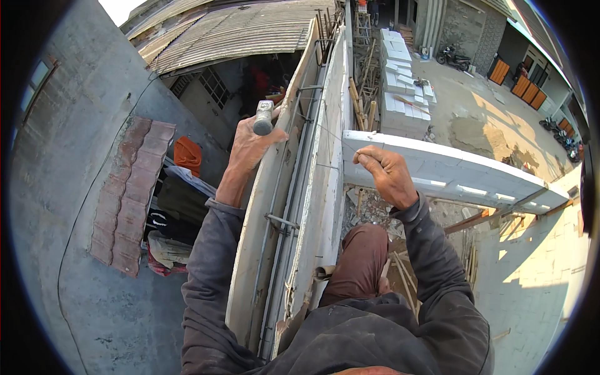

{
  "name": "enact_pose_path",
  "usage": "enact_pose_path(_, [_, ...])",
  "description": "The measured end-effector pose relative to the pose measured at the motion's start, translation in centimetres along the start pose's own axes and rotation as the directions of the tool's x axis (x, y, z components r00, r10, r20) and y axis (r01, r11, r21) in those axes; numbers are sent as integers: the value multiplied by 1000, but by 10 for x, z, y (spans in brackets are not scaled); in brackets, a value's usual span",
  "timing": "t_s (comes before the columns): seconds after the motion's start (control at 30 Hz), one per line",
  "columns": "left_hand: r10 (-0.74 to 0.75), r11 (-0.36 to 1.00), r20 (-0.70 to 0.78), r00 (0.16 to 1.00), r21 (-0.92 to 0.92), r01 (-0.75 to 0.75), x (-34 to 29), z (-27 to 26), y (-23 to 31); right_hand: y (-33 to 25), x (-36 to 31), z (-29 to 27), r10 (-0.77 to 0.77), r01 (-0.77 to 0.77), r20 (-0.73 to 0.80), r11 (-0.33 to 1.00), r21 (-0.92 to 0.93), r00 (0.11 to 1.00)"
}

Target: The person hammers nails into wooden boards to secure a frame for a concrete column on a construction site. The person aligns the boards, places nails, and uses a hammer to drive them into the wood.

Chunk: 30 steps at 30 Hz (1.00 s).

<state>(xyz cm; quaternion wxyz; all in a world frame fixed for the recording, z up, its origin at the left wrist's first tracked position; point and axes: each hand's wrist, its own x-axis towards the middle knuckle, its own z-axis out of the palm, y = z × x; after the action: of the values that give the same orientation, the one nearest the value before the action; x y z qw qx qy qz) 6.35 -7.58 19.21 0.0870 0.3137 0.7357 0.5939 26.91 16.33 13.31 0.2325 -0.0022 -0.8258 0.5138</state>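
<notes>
My left hand [245, 150] is closed on a hammer beside the left formwork board [265, 206]. The hammer's metal head [263, 120] points up at me, and its handle is hidden. Over the white block wall [450, 164], my right hand [389, 176] pinches a thin wire [332, 133], which runs left to the right formwork board [322, 187]. Between the two boards lie long steel bars [299, 164] with bent stirrups [282, 220] across them.
Left of the boards are a grey wall [59, 187], a corrugated roof [237, 31] and reddish roof tiles [131, 194]. Stacked white blocks [400, 81] stand ahead. Below, rubble [369, 203] and poles lie near my bent knee [359, 262].
</notes>
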Motion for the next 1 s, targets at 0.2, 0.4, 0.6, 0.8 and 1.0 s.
enact_pose_path(0.2, [42, 999, 8, 999, 6, -42, -10, 0, -15, 27, -2, 18, 27, -27, -9, 997, 67, 1000])
enact_pose_path(0.4, [-49, 999, -17, 999, 15, 49, -15, 2, -10, 58, -14, 65, -7, 16, -37, 971, 239, 999])
enact_pose_path(0.6, [62, 993, -43, 997, 99, -58, 2, 3, -16, 55, -25, 99, 41, -3, -214, 985, 174, 976])
enact_pose_path(0.8, [90, 966, -116, 989, 251, -59, 10, 2, -25, 40, -43, 128, -34, 73, -372, 993, 91, 928])
enact_pose_path(1.0, [32, 965, -161, 986, 261, 11, 1, 1, -25, -54, -68, 107, -98, 60, -185, 978, -200, 978])
